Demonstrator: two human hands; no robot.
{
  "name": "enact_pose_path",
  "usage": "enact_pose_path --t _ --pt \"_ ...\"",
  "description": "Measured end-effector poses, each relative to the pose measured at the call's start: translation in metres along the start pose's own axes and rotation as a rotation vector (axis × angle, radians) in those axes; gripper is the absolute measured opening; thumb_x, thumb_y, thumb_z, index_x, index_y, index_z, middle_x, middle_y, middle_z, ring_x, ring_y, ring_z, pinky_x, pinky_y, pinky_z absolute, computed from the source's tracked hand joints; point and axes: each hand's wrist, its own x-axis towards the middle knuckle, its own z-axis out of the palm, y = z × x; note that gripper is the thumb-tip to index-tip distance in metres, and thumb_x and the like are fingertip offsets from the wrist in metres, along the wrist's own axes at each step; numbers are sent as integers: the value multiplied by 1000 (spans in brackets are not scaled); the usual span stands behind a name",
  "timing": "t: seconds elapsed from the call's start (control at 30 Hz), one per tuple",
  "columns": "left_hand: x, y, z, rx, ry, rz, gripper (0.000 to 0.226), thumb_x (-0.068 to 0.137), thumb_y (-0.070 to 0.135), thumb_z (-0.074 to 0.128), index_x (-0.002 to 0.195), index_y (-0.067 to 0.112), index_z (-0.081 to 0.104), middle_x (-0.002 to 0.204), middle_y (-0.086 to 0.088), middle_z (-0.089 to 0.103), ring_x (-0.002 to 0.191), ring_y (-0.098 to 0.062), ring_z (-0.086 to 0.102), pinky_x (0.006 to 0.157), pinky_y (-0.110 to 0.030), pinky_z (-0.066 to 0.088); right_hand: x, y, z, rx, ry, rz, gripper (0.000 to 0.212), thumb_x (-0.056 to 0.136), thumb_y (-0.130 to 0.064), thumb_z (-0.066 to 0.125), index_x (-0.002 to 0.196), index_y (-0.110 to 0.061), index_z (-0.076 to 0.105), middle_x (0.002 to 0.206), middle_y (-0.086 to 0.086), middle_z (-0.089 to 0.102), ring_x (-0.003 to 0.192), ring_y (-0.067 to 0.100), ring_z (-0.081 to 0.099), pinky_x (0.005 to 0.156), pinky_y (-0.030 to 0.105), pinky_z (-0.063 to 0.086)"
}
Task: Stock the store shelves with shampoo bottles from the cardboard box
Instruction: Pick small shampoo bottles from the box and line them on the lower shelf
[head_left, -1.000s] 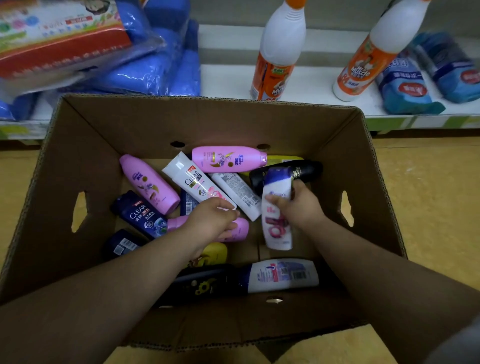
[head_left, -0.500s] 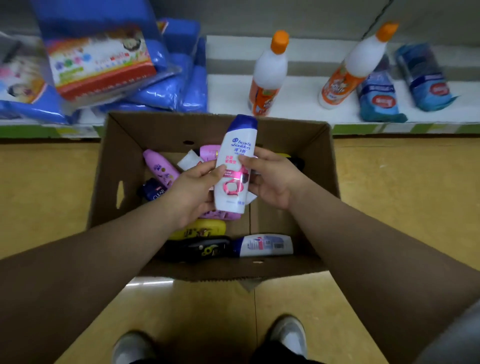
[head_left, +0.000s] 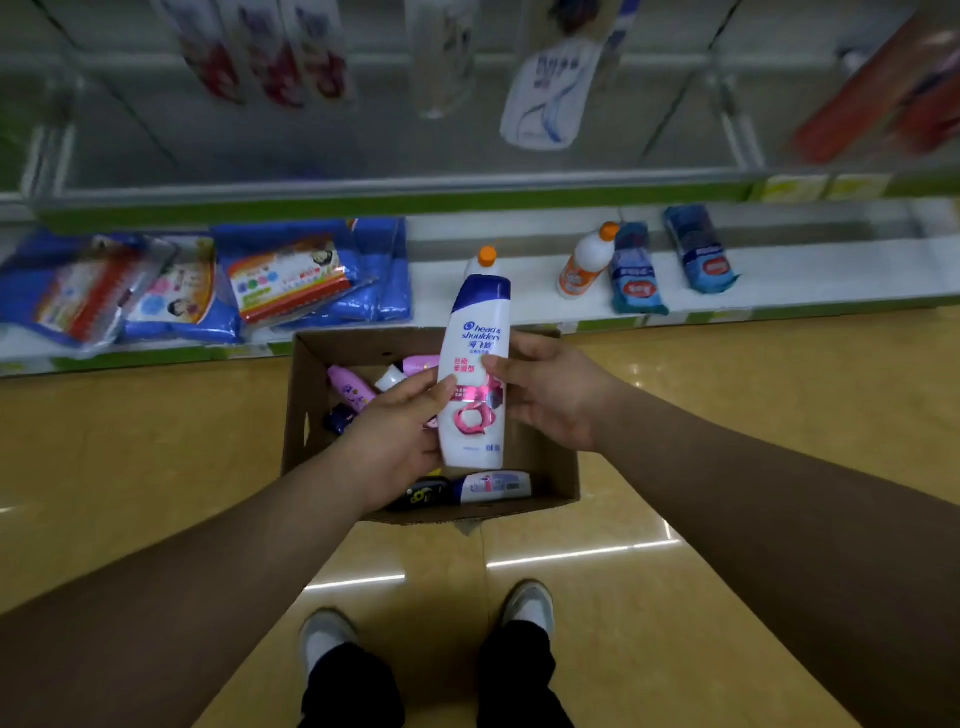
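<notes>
Both hands are on one white shampoo bottle (head_left: 474, 379) with a blue cap, held upright above the cardboard box (head_left: 558, 467) — left hand (head_left: 397, 431) grips its lower side, right hand (head_left: 550, 392) pinches the middle. More bottles lie in the box.

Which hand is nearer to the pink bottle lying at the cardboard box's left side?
Left. The left hand is over the box, just right of the pink bottle; the right hand is farther right, beyond the white shampoo bottle that both hands hold.
</notes>
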Motion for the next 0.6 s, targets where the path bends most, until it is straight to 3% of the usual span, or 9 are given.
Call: enact_pose_path --t 0.37,0.5,0.53,0.6 --pt "-100 116 68 132 -160 149 31 78 23 62 109 17 64 98 -11 74 86 -27 72 69 -42 59 -127 -118 33 23 32 -197 32 92 -2 55 124 -4 55 121 23 62 106 34 63 82 40 55" --pt "-132 159 96 151 -159 237 20 87 19 58 105 15 65 88 -10 74 71 -24 72 63 -40 60 -161 -160 46 -31 79 -294 35 93 -2 53 128 -3 52 124 26 59 109 41 59 100 56 43" --pt "-140 167 102 158 -167 247 22 85 19 60 106 14 65 89 -12 74 72 -25 72 62 -40 60 -169 -169 48 -44 79 -299 34 93 -3 53 127 -4 53 123 25 60 110 42 59 99 56 44" --pt "-156 185 114 176 -190 271 27 81 21 62 107 13 65 92 -14 74 74 -26 72 64 -40 60 -185 -188 51 -54 51 -333 34 94 -2 52 128 -3 53 120 22 62 98 35 63 83 43 55"
